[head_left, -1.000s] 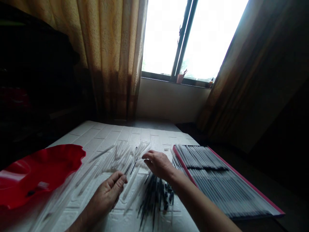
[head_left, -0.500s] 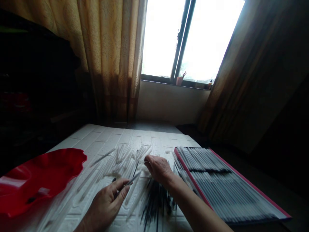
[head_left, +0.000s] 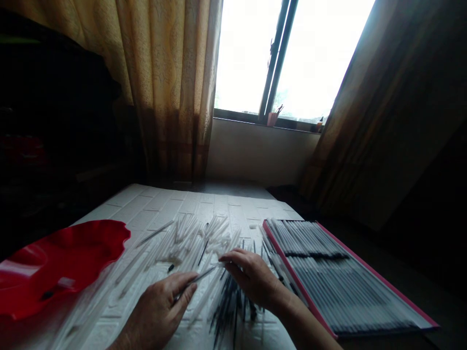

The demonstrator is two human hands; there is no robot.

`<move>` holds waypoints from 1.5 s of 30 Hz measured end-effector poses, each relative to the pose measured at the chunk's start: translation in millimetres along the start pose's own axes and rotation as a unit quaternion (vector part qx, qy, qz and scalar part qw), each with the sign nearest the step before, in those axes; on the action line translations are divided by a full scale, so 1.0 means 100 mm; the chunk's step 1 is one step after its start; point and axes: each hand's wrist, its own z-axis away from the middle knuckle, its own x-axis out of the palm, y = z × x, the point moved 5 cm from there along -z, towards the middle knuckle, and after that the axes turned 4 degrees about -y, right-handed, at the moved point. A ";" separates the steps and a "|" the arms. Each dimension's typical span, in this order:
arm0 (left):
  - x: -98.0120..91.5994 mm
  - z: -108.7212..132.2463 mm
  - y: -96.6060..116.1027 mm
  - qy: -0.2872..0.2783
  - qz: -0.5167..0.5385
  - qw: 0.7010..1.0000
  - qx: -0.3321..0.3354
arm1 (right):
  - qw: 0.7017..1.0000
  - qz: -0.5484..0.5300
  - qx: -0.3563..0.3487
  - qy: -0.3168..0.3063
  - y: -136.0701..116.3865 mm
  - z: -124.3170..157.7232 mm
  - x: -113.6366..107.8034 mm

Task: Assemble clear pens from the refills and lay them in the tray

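Observation:
My left hand is closed, thumb and fingers pinching a slim grey pen-like stick that points up to the right. Just beyond the stick's far end is my right hand, its fingertips pinched together on something pale that I cannot make out. Below my right hand lies a loose bunch of dark thin sticks, partly hidden by the wrist. Clear plastic tubes are scattered in a pile past both hands. A small black piece rests near my left fingers.
A red wavy-edged bowl stands at the left with a small dark item inside. To the right, a pink-edged box holds two rows of sleeved sticks. The white brick-patterned table reaches toward the curtain and window.
My right hand has come down and nearer, its fingertips now close to the end of the stick. The left hand keeps its hold, almost in the same place.

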 end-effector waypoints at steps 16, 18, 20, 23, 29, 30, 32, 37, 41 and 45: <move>0.12 0.06 0.05 -0.084 -0.056 0.994 0.051 | 0.985 0.096 -0.043 -0.136 -0.15 0.07 0.19; 0.13 0.06 0.03 -0.097 -0.084 0.990 0.054 | 0.978 0.130 -0.048 -0.156 -0.17 0.09 0.23; 0.13 0.06 0.03 -0.110 -0.110 0.986 0.062 | 0.972 0.157 -0.051 -0.168 -0.19 0.11 0.26; 0.12 0.06 0.05 -0.129 -0.134 0.980 0.076 | 0.967 0.179 -0.056 -0.171 -0.22 0.13 0.28; 0.12 0.07 0.07 -0.130 -0.158 0.975 0.084 | 0.967 0.181 -0.063 -0.170 -0.25 0.13 0.32; 0.12 0.08 0.07 -0.124 -0.157 0.976 0.088 | 0.967 0.178 -0.064 -0.171 -0.25 0.13 0.33; 0.12 0.08 0.07 -0.115 -0.147 0.978 0.092 | 0.968 0.170 -0.067 -0.170 -0.26 0.13 0.34; 0.14 0.06 0.07 -0.118 -0.121 0.982 0.081 | 0.973 0.150 -0.054 -0.169 -0.24 0.13 0.30; 0.12 0.04 0.08 -0.101 -0.080 0.988 0.081 | 0.986 0.102 -0.045 -0.127 -0.22 0.14 0.18; 0.04 0.03 0.00 -0.037 -0.048 0.995 0.077 | 0.998 0.027 -0.025 -0.047 -0.15 0.20 -0.05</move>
